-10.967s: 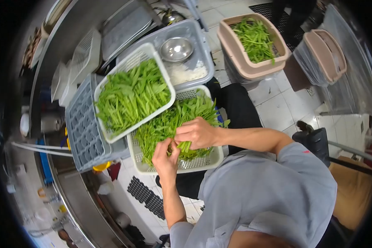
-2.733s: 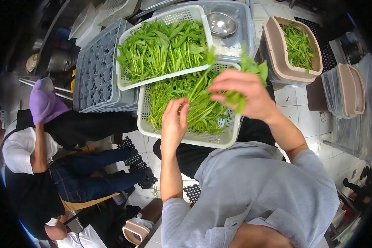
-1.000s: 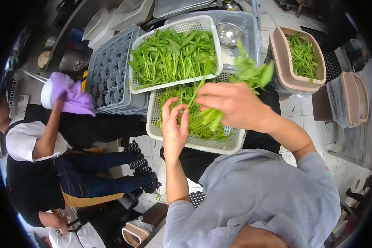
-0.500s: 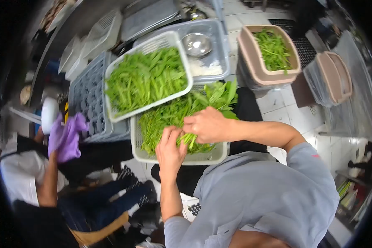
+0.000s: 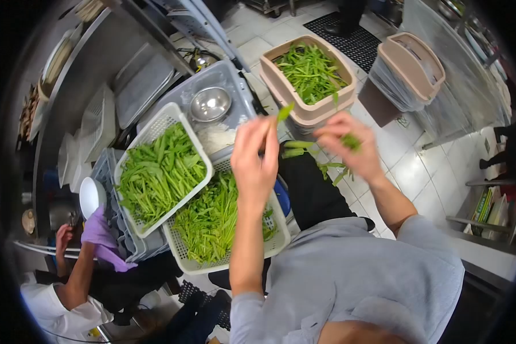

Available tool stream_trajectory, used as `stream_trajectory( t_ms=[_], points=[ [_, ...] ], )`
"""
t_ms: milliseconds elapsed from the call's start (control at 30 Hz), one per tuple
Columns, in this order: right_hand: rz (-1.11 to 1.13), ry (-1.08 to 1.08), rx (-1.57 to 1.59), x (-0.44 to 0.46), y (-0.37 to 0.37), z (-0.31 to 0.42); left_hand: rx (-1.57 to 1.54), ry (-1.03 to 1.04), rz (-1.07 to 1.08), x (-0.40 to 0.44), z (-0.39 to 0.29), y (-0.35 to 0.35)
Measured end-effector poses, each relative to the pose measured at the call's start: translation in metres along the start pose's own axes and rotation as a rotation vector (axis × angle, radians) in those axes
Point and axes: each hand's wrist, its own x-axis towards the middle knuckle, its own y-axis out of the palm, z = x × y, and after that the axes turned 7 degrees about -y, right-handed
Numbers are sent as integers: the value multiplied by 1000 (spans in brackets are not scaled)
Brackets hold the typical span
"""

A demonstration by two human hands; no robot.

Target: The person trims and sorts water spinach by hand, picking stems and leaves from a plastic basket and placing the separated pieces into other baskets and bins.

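My left hand (image 5: 257, 157) is raised over the lower white basket (image 5: 180, 262), its fingers pinched, with a small green leaf (image 5: 285, 111) at the tips. To its right my right hand (image 5: 352, 146), smeared by motion, is closed round leafy green stems (image 5: 350, 141). More stems (image 5: 298, 149) hang in the air between the hands, blurred; whether they are held or falling I cannot tell. Leafy greens (image 5: 209, 221) fill the lower basket. Another white basket (image 5: 205, 166), also full of greens, rests partly over it at the left.
Beyond my hands stands a beige bin (image 5: 264, 74) with greens in it; a second lidded bin (image 5: 410, 63) is farther right. A metal bowl (image 5: 210, 104) sits in a grey tub (image 5: 235, 86). At left a co-worker's purple-gloved hand (image 5: 100, 232) holds a white bowl (image 5: 92, 198).
Both hands have left the greens in the lower basket and risen away from me. They have moved apart, the right one toward the beige bin. The view has turned to the right.
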Motion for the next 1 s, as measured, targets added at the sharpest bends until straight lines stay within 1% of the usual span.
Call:
stream_trajectory(
  t_ms=[33,67,100,167,200,233,267,300,367,400,433,500,567,600,633,667,700,767,800,833,900,933,1000],
  points=[
    [-92,199,135,-1,-19,-1,-7,75,66,26,2,19],
    [-190,396,268,-2,-36,1,37,95,101,48,0,40],
    [-201,404,248,-6,-47,-3,82,117,137,60,-3,57],
    [-408,491,473,-10,-61,-17,30,157,190,70,-8,78],
    [-481,508,474,-11,-61,-19,-40,94,308,69,-15,82],
    [-495,513,474,-10,-62,-23,-103,22,434,60,-24,81],
    [-500,529,489,-12,-60,-27,-182,-98,617,50,-32,77],
    [-498,545,506,-15,-57,-30,-223,-143,704,37,-31,79],
    [-492,574,544,-15,-48,-36,-336,-422,941,22,-20,81],
    [-443,578,524,-14,-42,-39,-352,-446,974,18,-14,82],
    [-393,578,506,-12,-36,-42,-346,-452,963,15,-7,79],
    [-351,590,493,-11,-29,-44,-386,-558,981,9,5,69],
    [-200,593,368,-9,-23,-48,-382,-613,962,2,21,58],
    [-185,597,378,-8,-21,-48,-386,-664,974,1,25,51],
    [-68,561,298,-6,-21,-46,-390,-712,985,1,29,44],
    [48,521,218,-2,-20,-45,-314,-688,972,-2,31,35],
    [64,520,230,1,-20,-46,-309,-700,956,-2,34,27],
    [375,256,-76,9,-15,-46,-349,-703,1023,-3,42,7],
    [427,232,-128,16,-13,-40,-299,-756,1035,0,37,-2],
    [440,227,-122,18,-11,-40,-301,-764,1021,-2,41,-8],
    [447,-112,-226,29,-12,-48,-363,-796,986,-8,55,-17],
    [392,-195,-250,39,-16,-51,-403,-842,940,-11,58,-24],
    [107,-133,-347,63,-23,-57,-442,-875,886,-13,62,-37]
  ],
)
